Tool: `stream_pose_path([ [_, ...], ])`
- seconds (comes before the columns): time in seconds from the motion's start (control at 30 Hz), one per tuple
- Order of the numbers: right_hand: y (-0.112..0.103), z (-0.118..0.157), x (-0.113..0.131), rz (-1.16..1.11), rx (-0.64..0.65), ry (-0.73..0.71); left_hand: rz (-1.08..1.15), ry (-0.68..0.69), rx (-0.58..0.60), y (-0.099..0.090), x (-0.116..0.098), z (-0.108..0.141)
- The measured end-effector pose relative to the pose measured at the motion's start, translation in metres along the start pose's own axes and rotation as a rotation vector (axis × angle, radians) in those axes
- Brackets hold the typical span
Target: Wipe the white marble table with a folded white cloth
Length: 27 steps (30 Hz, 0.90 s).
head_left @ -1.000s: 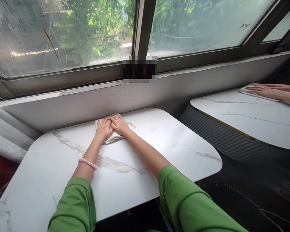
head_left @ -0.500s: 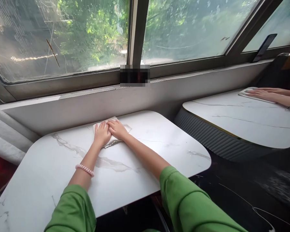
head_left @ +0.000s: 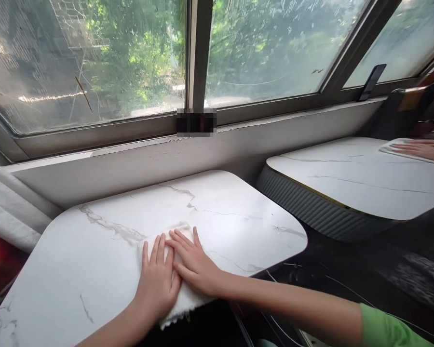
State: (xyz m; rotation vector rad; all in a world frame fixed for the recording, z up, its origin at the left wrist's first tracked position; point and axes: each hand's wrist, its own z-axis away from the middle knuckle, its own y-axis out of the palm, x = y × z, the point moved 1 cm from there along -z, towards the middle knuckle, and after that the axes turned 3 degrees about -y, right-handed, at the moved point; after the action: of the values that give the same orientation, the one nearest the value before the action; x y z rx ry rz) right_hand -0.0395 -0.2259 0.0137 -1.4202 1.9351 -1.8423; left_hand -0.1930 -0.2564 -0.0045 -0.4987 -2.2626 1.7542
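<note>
The left hand (head_left: 157, 284) and right hand (head_left: 197, 265) lie flat, fingers outstretched, touching each other on a white cloth (head_left: 185, 300) overhanging the near edge of the marbled surface (head_left: 104, 270).

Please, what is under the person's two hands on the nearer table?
Under the left hand and right hand lies a white cloth on the nearer table. The hands cover much of the cloth; the table directly beneath it cannot be seen.

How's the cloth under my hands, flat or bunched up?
Mostly flat: the cloth lies spread beneath both hands, its edges showing around them.
</note>
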Motion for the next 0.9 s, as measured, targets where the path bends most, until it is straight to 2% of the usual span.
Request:
stream_pose_path([
  [0.13, -0.006, -0.003, 0.000, -0.168, 0.078, -0.013, 0.059, -0.019, 0.022, -0.009, 0.008, 0.015],
  [0.23, -0.003, -0.017, 0.000, -0.077, 0.097, -0.014, 0.139, -0.082, 0.072, -0.012, 0.023, 0.011],
  [0.33, 0.010, -0.040, 0.002, 0.088, 0.066, -0.038, 0.193, -0.216, 0.147, -0.013, 0.045, -0.001],
  [0.47, 0.032, -0.093, -0.006, 0.220, -0.008, -0.071, 0.155, -0.386, 0.154, -0.012, 0.077, -0.030],
  [0.63, 0.054, -0.175, -0.024, 0.255, -0.009, -0.044, 0.105, -0.500, 0.113, -0.003, 0.131, -0.075],
  [0.8, 0.069, -0.234, -0.034, 0.292, -0.076, 0.031, 0.082, -0.469, -0.003, 0.009, 0.189, -0.108],
  [0.9, 0.074, -0.251, -0.039, 0.314, -0.060, 0.017, 0.091, -0.462, -0.010, 0.014, 0.207, -0.117],
])
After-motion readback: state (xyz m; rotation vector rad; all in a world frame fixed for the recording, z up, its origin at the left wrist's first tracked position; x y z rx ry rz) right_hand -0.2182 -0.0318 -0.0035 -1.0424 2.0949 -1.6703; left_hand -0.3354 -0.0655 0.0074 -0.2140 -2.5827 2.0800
